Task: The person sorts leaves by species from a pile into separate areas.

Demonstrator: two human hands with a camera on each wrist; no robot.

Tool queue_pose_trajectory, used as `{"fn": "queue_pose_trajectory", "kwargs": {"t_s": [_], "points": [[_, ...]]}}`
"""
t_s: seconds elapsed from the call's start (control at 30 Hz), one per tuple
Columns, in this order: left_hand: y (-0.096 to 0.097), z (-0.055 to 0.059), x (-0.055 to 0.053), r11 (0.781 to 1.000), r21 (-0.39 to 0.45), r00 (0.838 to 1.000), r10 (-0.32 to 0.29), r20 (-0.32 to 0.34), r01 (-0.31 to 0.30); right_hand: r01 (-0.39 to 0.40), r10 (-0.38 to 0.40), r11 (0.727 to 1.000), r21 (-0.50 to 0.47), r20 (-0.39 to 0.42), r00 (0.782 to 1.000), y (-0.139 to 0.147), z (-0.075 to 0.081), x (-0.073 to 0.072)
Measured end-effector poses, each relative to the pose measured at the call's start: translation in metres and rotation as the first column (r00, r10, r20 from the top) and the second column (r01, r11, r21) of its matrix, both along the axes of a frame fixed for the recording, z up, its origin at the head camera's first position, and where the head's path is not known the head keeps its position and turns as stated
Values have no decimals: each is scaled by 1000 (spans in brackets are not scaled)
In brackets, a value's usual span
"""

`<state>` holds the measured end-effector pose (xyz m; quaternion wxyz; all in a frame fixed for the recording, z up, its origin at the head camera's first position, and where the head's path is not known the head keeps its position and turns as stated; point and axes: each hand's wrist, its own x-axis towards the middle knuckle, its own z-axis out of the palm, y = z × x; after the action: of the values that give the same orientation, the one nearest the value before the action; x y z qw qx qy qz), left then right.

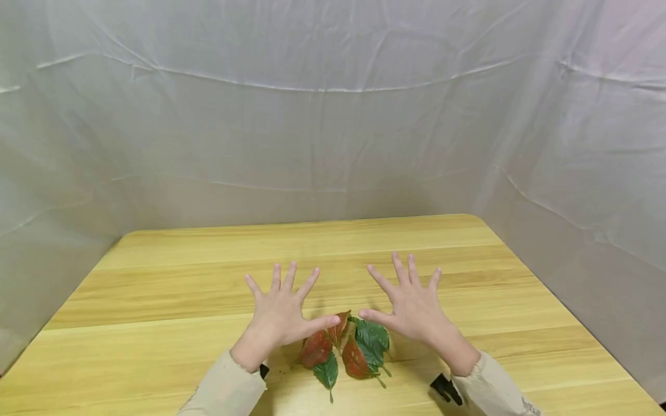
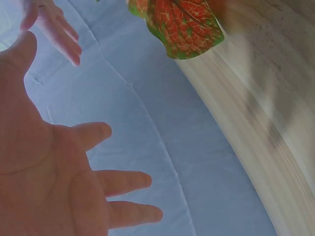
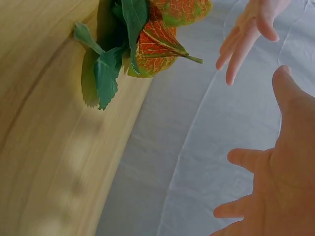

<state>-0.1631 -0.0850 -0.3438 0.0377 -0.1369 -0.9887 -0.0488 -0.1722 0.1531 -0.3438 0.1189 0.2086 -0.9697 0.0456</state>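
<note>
A small pile of red and green leaves lies on the wooden table near its front edge. In the head view a red leaf and a dark green leaf are on the right of the pile, with another red leaf and a small green leaf on the left. My left hand hovers over the left side, fingers spread, its thumb overlapping the leaves in this view. Opposite it, my right hand is spread the same way. Neither holds anything. Both wrist views show the palms raised above the table.
The wooden table has rounded far corners. Pale grey cloth hangs behind it and along both sides. A black strap shows at the right sleeve cuff.
</note>
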Motion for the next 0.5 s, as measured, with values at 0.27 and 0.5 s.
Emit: {"fn": "queue_pose_trajectory", "kwargs": {"t_s": [0.27, 0.5], "points": [[-1, -2, 1, 1000, 20, 1000, -18, -21, 18, -50, 60, 992, -113, 83, 995, 1, 0, 4], [-2, -4, -3, 998, 45, 998, -45, -46, 47, -80, 117, 973, -216, 167, 979, 2, 1, 3]]}}
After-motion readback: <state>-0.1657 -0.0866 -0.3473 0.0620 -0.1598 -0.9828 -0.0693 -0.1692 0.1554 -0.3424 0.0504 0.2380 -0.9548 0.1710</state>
